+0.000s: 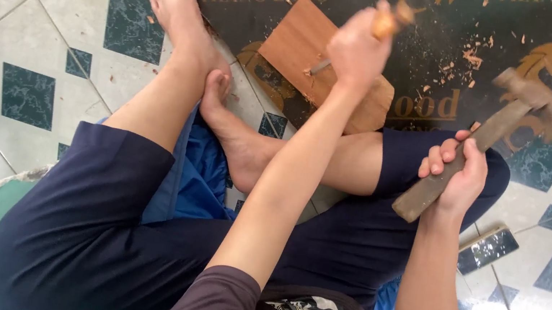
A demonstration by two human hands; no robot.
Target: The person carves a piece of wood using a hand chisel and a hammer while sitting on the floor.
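Hands at upper right: left hand (359, 47) grips a chisel (382, 27) on a wooden block (307, 47); right hand (459, 175) clasps a hammer (478, 145).

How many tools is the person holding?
2. A chisel with a wooden handle is in the left hand, its tip on the wood block. A hammer is in the right hand, raised beside the knee.

Patterned tile floor (58, 6), black printed mat (455, 29)
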